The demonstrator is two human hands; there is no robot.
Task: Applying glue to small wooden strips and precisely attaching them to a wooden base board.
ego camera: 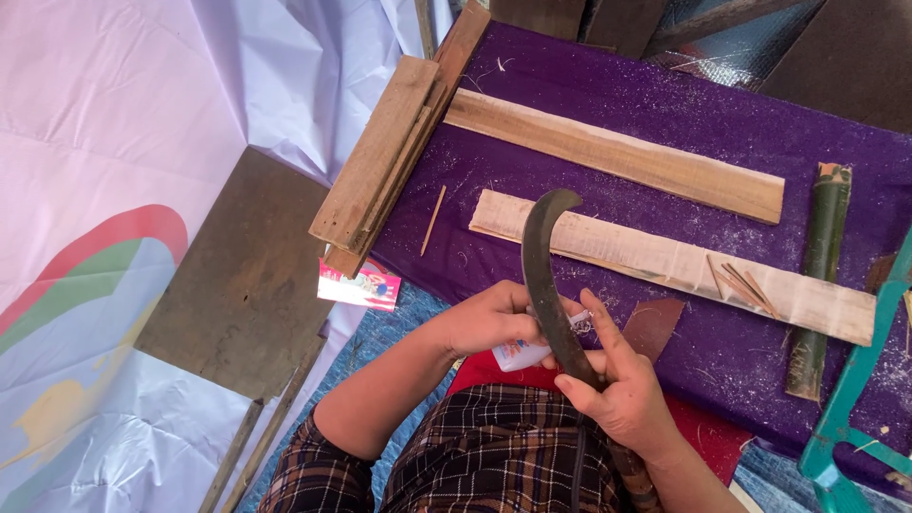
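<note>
A dark curved blade (pixel 543 256), sickle-shaped, rises from my lap toward the purple cloth. My right hand (pixel 622 389) grips it near its lower part, thumb along the blade. My left hand (pixel 489 318) holds a small white tube (pixel 521 355) against the blade's side. Both hands are over my plaid-clothed lap (pixel 503 446).
Two long wooden planks (pixel 617 157) (pixel 665 261) lie on the purple cloth (pixel 617 104). Thin bamboo sticks (pixel 741 282) rest on the nearer plank. A green bamboo piece (pixel 822 275) lies at right, beside a teal frame (pixel 855 389). Stacked boards (pixel 380 157) and a dark board (pixel 247 275) are left.
</note>
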